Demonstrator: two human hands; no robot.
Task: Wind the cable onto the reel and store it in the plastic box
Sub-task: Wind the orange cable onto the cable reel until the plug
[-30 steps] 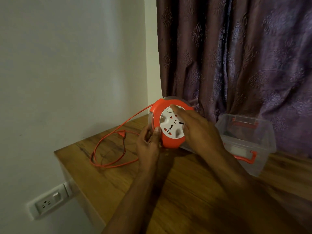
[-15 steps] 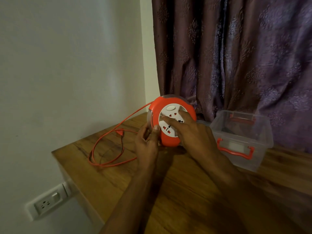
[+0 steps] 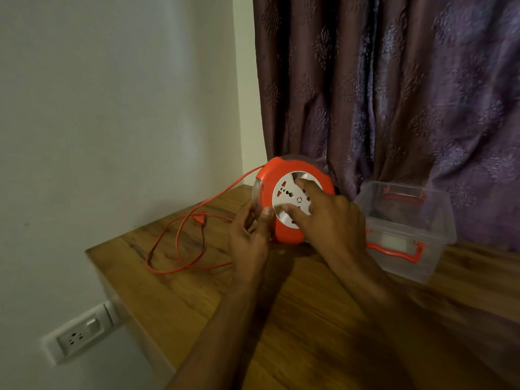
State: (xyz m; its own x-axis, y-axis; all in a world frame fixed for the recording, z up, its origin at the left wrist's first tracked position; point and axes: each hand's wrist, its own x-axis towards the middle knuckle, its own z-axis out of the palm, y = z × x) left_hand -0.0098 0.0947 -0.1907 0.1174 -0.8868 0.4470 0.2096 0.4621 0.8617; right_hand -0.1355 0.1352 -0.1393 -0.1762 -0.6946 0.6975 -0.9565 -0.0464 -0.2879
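- Two hands at an orange cable reel (image 3: 284,218), stood on edge at the far side of the wooden worktop (image 3: 309,319), beside a purple curtain (image 3: 394,94).
- Left hand (image 3: 249,235) curled round the reel's left rim, thumb against the orange housing, steadying it.
- Right hand (image 3: 329,220) with fingers (image 3: 305,187) spread and pressed on the white socket face, gripping nothing, seemingly placed to turn the drum.
- Much orange cable (image 3: 180,243) lying in loose loops on the worktop, left of the reel, plug (image 3: 199,219) among them; winding judged far from done.
- Best done by holding the housing firm, turning the face evenly, and watching for loops snagging the plug or worktop edge.
- Clear plastic box (image 3: 405,229) with orange handles just right of the reel, lid off or open; contents hard to make out through the walls, reel not yet inside.
- White wall socket (image 3: 78,336) low at near left.
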